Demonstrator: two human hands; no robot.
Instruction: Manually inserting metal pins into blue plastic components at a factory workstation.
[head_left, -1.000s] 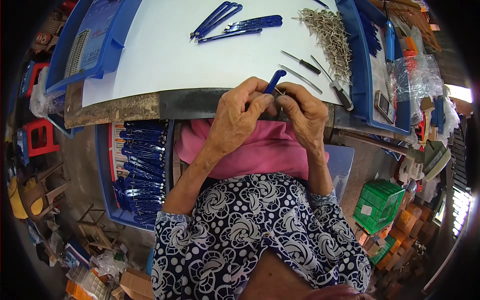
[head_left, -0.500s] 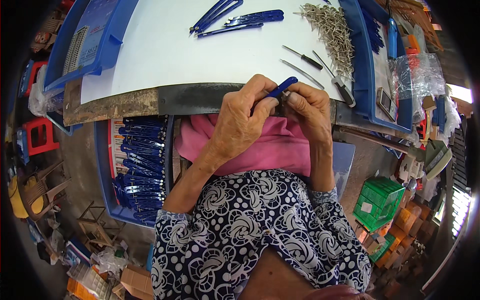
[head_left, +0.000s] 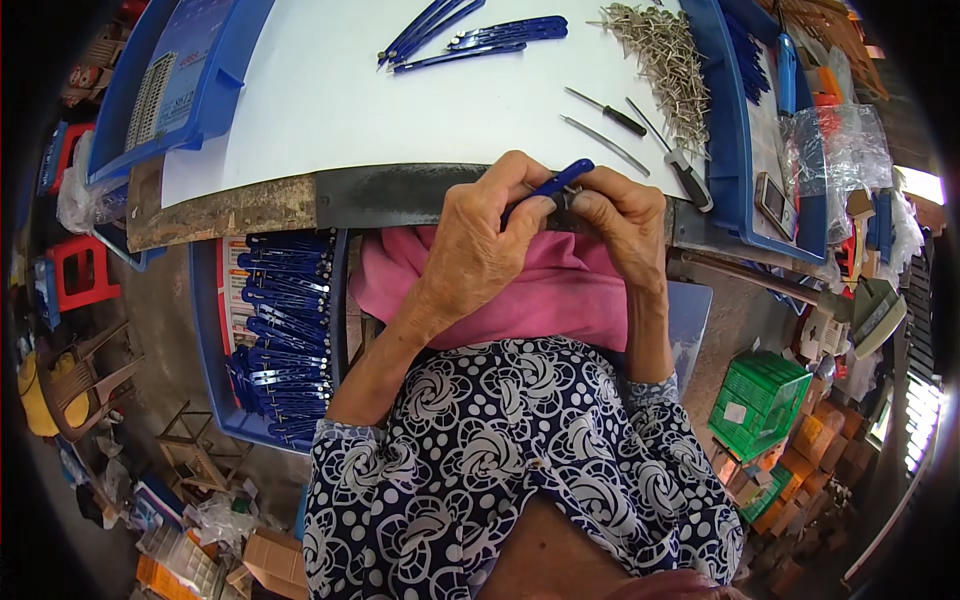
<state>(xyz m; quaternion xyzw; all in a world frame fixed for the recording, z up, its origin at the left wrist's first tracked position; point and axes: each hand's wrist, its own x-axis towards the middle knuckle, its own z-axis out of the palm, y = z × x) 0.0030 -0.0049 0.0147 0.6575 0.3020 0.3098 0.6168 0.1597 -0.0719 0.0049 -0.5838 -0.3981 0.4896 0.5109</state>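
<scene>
Just over the table's front edge, my left hand (head_left: pixel 487 235) is closed on a slim blue handle-like piece (head_left: pixel 565 178), pinched between thumb and fingers and slanting up to the right. My right hand (head_left: pixel 622 215) meets it from the other side, thumb and fingertips closed on a small metal piece (head_left: pixel 572 189) against the blue one; the fingers partly hide its shape. Several similar slim blue pieces (head_left: pixel 510 34) lie on the white table top (head_left: pixel 340 100). At the right is a pile of small silver headed pins (head_left: pixel 665 70).
Two screwdrivers (head_left: pixel 688 182) and a thin grey rod (head_left: pixel 605 145) lie right of centre. Blue trays (head_left: pixel 735 170) flank the table on both sides. Below left, another blue tray (head_left: pixel 207 350) holds many blue pieces. A pink cloth (head_left: pixel 490 300) covers my lap.
The blue piece has shifted slightly and sits a little lower in my fingers. My right hand has turned slightly, and its fingertips have drawn a little to the right.
</scene>
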